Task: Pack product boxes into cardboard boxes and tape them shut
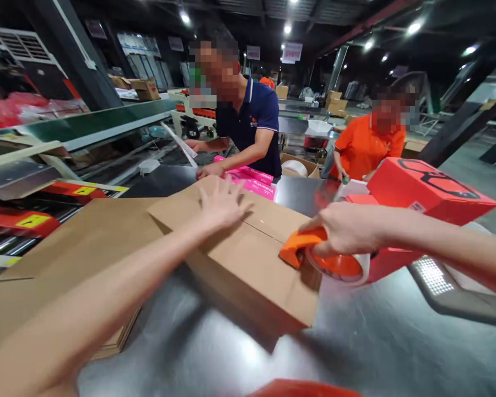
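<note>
A brown cardboard box lies on the metal table, its two top flaps meeting along a seam. My left hand rests on the box's top with the fingers spread. At the box's right end, my right hand is wrapped round an orange tape dispenser, whose front touches the cardboard at the seam. The roll of tape sits in the dispenser just below my fingers. Tape along the seam is hard to make out.
Flat cardboard is stacked at the left, beside a roller conveyor. Bright red boxes stand at the right, pink packages behind the box. Across the table are a person in navy holding paper and a person in orange.
</note>
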